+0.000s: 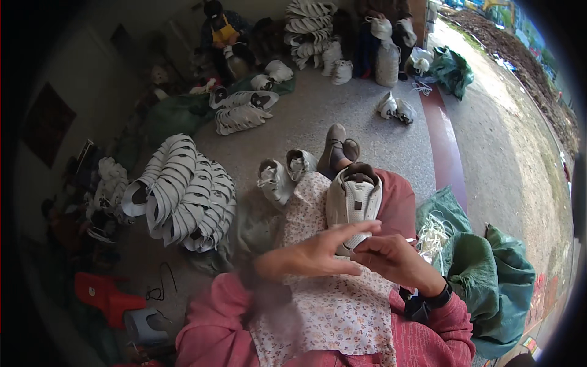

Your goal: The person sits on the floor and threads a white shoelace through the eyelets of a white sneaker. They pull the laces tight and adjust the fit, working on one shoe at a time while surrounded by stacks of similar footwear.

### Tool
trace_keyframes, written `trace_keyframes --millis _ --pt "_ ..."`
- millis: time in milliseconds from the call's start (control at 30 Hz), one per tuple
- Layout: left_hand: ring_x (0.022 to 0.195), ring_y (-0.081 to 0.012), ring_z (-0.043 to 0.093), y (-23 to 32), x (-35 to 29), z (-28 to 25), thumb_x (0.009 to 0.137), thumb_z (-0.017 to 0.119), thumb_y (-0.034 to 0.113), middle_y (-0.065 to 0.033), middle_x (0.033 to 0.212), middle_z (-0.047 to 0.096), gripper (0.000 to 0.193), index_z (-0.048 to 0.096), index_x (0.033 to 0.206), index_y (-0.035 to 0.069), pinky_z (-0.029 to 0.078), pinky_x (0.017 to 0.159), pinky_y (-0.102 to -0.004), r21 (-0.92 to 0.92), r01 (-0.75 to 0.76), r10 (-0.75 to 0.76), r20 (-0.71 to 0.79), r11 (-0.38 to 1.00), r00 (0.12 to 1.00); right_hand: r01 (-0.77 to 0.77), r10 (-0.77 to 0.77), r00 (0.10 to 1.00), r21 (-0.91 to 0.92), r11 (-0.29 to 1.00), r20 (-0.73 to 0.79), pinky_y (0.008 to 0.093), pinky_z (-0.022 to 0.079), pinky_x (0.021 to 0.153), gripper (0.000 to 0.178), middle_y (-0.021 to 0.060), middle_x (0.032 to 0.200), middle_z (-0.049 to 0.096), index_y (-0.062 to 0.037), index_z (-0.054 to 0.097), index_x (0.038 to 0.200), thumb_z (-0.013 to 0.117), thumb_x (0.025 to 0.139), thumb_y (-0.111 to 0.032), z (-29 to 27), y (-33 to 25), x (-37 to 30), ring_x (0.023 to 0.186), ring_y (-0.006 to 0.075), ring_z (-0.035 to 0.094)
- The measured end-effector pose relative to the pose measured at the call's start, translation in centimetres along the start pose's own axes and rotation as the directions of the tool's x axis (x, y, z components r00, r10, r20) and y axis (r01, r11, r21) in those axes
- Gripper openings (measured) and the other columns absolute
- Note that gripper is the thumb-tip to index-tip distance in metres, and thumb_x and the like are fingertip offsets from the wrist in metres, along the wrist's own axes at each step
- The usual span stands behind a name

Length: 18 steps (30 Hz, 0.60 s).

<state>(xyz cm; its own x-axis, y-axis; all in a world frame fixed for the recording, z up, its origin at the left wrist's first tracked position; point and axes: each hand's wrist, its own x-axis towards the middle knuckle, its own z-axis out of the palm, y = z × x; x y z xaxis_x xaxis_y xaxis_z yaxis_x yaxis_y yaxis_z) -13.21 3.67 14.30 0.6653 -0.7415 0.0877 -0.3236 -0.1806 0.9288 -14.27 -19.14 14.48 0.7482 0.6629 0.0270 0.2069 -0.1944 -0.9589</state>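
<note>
Sitting low, a person in a pink top and floral apron [339, 315] has 1 white shoe [356, 199] on the lap, its opening facing away & its toe end twd the body. L hand [309, 254] is open, thumb & fingers spread, crossing just above the toe end; can't tell if it touches. R hand [394, 260], w/ a black wristband [437, 298], is closed beside it, fingertips pinched together; can't tell if there's sth thin b/w them. 2 more white shoes [287, 174] stand just beyond the apron, to the L of the lap.

On the floor, L side: big stacks of white shoe uppers [183, 189], plus a red plastic stool [105, 298] nearer the L corner. R side: green sacks [507, 275] w/ a tangle of white laces [433, 235] near the R hand. Farther off, 2 white shoes [396, 109] sit on the floor, & a co-worker in a yellow apron [226, 32] sits at the back. Sunlit ground [489, 140] shows outside, far R.
</note>
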Motion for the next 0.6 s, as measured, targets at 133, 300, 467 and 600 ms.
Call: trace_keyframes --millis 133,300,467,600 --pt "0.071 -0.0032 0.055 0.6 -0.9 -2.0 0.105 0.059 0.026 0.0025 0.083 0.064 0.030 0.068 0.119 0.002 0.043 0.061 -0.0220 -0.255 0.455 -0.394 0.257 0.853 0.883 -0.065 0.072 0.988 0.060 0.996 -0.138 0.0273 0.044 0.056 0.013 0.0013 0.069 0.060 0.0047 0.069 0.095 0.066 0.098 -0.008 -2.0 0.5 -0.9 0.065 0.0053 0.052" --pt "0.057 -0.0105 0.054 -2.4 -8.5 -5.8 0.106 0.055 0.032 -0.0046 0.078 0.063 0.031 0.068 0.092 0.007 0.046 0.055 -0.0237 -0.729 -0.012 -0.169 -0.175 0.684 0.970 -0.211 0.349 0.933 0.644 0.735 -0.092 0.0234 0.030 0.049 0.027 -0.0049 0.064 0.048 -0.0042 0.062 0.079 0.063 0.102 -0.019 -6.1 5.1 -4.2 0.057 0.0044 0.039" --pt "0.118 -0.0273 0.062 -4.0 -12.5 -10.3 0.106 0.053 0.030 -0.0160 0.118 0.067 0.036 0.061 0.118 -0.003 0.049 0.104 -0.0425 -0.779 -0.556 -0.413 -0.625 0.288 0.662 0.273 0.174 0.912 0.867 0.417 -0.371 0.0279 0.036 0.050 0.042 0.0084 0.097 0.058 -0.0076 0.061 0.085 0.048 0.108 -0.040 -6.7 10.9 -8.6 0.058 0.0130 0.044" --pt "0.119 -0.0295 0.064 -14.8 -24.8 -18.0 0.104 0.053 0.022 -0.0147 0.125 0.069 0.025 0.063 0.104 0.000 0.051 0.104 -0.0452 -0.582 -0.762 -0.437 -0.786 0.283 0.438 0.572 0.147 0.787 0.798 0.189 -0.599 0.0254 0.035 0.049 0.046 0.0092 0.107 0.060 -0.0023 0.063 0.105 0.040 0.110 -0.042 -11.0 13.0 -13.8 0.062 0.0125 0.046"
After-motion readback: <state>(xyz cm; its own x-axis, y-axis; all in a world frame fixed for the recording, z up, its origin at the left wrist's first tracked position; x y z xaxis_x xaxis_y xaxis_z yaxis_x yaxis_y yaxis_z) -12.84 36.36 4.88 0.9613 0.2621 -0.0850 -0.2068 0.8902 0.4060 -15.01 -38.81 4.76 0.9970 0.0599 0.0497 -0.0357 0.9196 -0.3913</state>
